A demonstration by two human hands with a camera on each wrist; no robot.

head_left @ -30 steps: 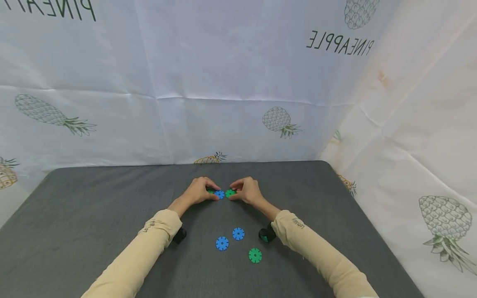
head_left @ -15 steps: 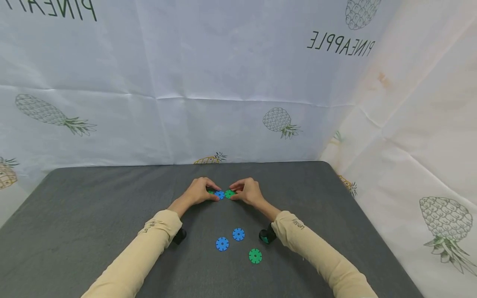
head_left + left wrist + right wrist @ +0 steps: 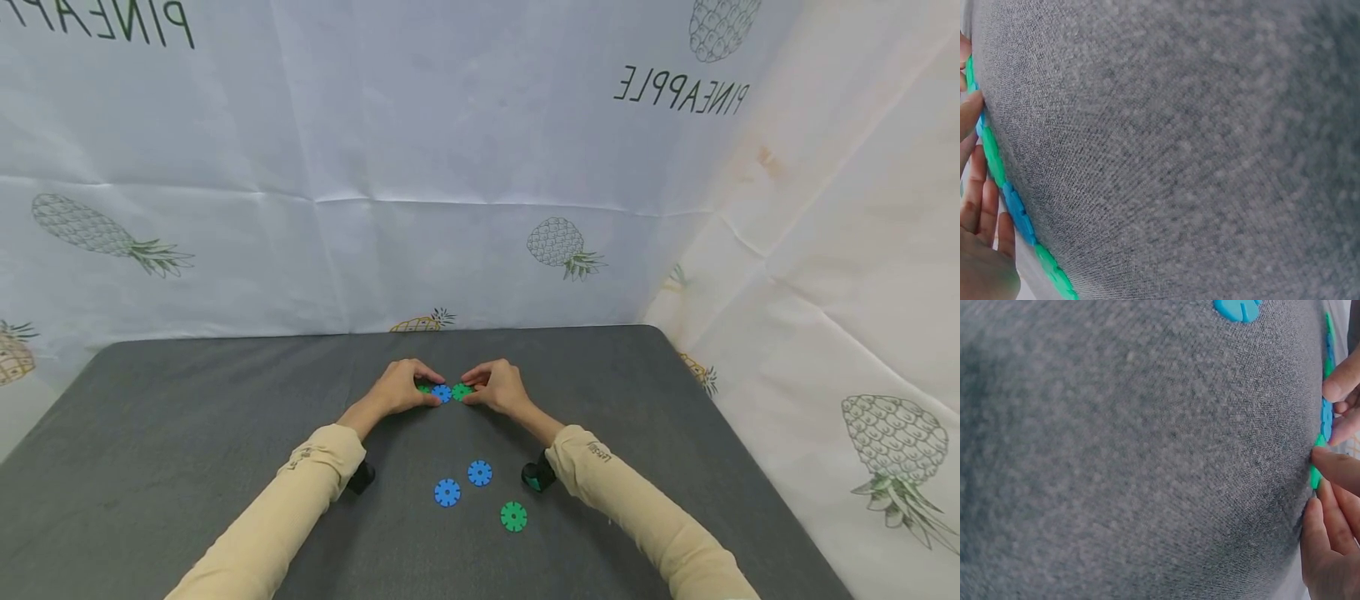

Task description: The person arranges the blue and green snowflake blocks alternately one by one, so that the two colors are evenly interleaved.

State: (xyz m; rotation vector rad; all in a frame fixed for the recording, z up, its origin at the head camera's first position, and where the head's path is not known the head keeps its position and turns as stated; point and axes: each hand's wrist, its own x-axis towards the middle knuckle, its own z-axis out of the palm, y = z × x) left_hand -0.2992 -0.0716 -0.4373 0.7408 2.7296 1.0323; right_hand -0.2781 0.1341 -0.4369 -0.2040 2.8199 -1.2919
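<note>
Left hand (image 3: 396,387) and right hand (image 3: 501,386) close together, far middle of the table (image 3: 210,467)
Head: left grip pinches a blue disc (image 3: 442,393); right grip pinches a green disc (image 3: 461,392) just beside; two loose blue discs (image 3: 447,492) (image 3: 480,473) and a loose green disc (image 3: 513,517) lie nearer; left wrist: fingers partly hide a row of discs (image 3: 996,164); right wrist: one loose blue disc, cut off at the edge.

Grey table (image 3: 187,433); white cloth (image 3: 435,125) behind and at right, printed with pineapples (image 3: 555,242), mirrored lettering (image 3: 681,89).
</note>
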